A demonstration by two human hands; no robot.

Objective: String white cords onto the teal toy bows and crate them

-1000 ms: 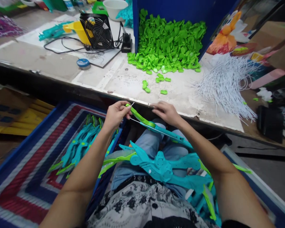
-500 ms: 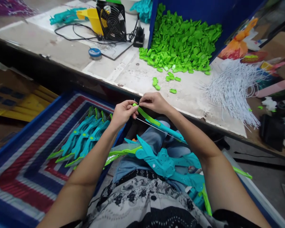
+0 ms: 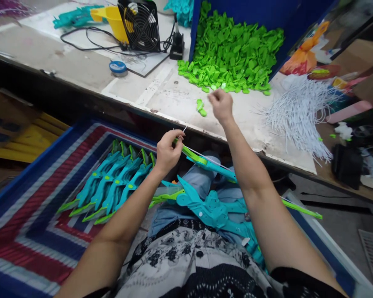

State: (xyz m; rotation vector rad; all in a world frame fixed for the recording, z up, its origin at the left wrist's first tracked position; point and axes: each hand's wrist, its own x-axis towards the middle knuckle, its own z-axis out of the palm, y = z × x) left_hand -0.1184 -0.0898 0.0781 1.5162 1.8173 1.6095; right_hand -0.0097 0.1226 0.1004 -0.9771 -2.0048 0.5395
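My left hand (image 3: 170, 150) is closed round the green tip of a teal-and-green toy bow (image 3: 213, 166), with a thin white string (image 3: 193, 153) running along it. The string's short end sticks up past my thumb and fingers. Above the table, beside a few loose green plastic pieces (image 3: 201, 108), my right hand (image 3: 221, 105) has its fingers curled together. It is slightly blurred, and whatever the fingertips hold cannot be made out. Across my lap lies a teal toy body (image 3: 209, 209) with green limbs, partly behind my right forearm.
A blue bin (image 3: 251, 14) spills a heap of green pieces (image 3: 236, 54) onto the table. White strings (image 3: 301, 111) lie on the right. A fan (image 3: 141, 27), yellow scoop (image 3: 115, 22) and blue-lidded tin (image 3: 118, 68) stand left. Several finished-looking toy bows (image 3: 107, 180) rest in a striped crate (image 3: 27, 215).
My right hand has left the bow's tip and moved up and forward over the table to the loose green pieces. My left hand stays at the tip; the string now lies closer along the limb.
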